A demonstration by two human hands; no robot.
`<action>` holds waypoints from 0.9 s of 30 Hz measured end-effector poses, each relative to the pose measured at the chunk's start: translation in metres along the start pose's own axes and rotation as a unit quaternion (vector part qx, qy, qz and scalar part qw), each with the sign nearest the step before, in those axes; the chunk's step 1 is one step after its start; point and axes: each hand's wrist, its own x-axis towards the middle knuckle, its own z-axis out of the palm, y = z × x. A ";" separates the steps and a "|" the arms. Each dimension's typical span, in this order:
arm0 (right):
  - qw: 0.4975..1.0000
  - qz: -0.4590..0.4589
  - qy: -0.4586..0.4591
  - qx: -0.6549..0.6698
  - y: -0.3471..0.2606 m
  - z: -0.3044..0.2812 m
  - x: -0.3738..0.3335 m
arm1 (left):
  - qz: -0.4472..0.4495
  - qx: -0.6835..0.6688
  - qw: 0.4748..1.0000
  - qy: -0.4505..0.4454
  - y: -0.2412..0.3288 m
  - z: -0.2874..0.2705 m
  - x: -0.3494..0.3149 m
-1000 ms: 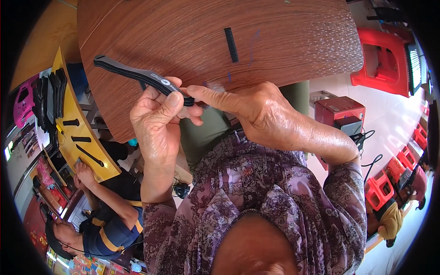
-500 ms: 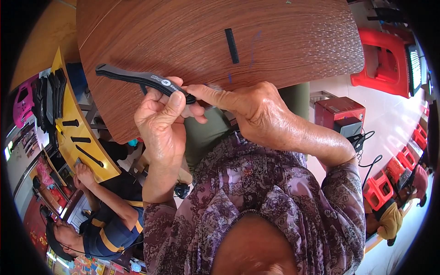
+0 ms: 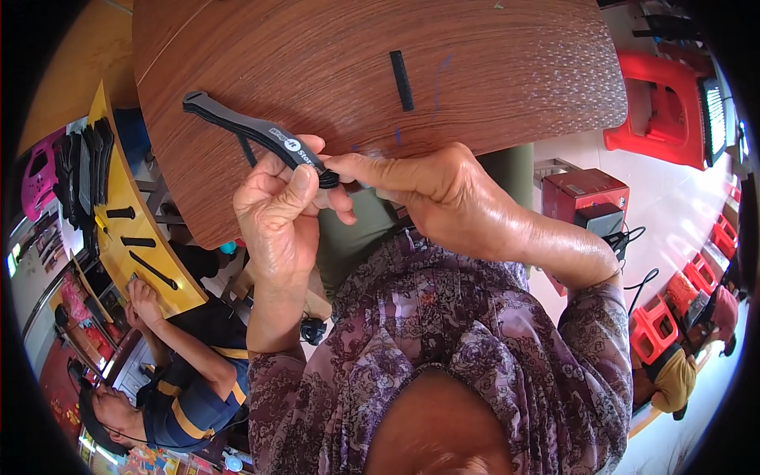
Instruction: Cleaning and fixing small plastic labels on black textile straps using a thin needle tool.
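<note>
My left hand [image 3: 281, 198] is closed round a bundle of black and grey fabric straps [image 3: 261, 133], its thumb pressed on top near the bundle's near end. The straps lie stacked, with a loop at the far left end and a printed round white mark on the top one. My right hand [image 3: 431, 182] reaches across from the right. Its index fingertip meets the near end of the bundle beside my left fingers, closed in what looks like a pinch. The right thumb is mostly hidden. Both hands are above the near edge of the brown wooden table [image 3: 317, 63].
A short black strip [image 3: 401, 81] lies on the table. At left, a co-worker's hands [image 3: 144, 303] rest at a yellow table [image 3: 158, 265] with black straps on it. To the right stand a red stool [image 3: 661, 111] and a red box [image 3: 586, 194] with cables.
The far end of the strap bundle has swung away from me and a little to the right, so it slants more steeply. Both hands stay nearly in place, still on the bundle.
</note>
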 end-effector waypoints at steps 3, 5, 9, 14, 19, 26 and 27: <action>0.997 0.013 -0.018 -0.072 -0.003 -0.001 -0.002 | 0.003 0.031 0.999 -0.011 -0.002 -0.002 -0.002; 0.992 0.106 -0.049 0.057 -0.012 -0.010 0.002 | -0.004 0.026 1.000 -0.001 -0.004 -0.002 -0.002; 0.946 0.232 -0.086 0.209 -0.017 -0.016 0.011 | 0.022 0.030 0.998 -0.042 -0.006 0.012 -0.007; 0.966 0.181 -0.075 0.169 -0.021 -0.019 0.006 | 0.002 -0.030 0.998 -0.064 0.005 0.008 -0.003; 0.971 0.143 -0.047 0.187 -0.023 -0.015 -0.002 | 0.008 -0.034 0.999 -0.021 0.006 0.004 -0.001; 0.977 0.141 -0.084 0.135 -0.027 -0.018 0.001 | 0.003 -0.018 1.000 0.005 0.008 0.009 0.000; 0.988 0.074 -0.047 0.124 -0.024 -0.016 -0.001 | 0.002 -0.017 1.000 0.005 0.008 0.009 0.000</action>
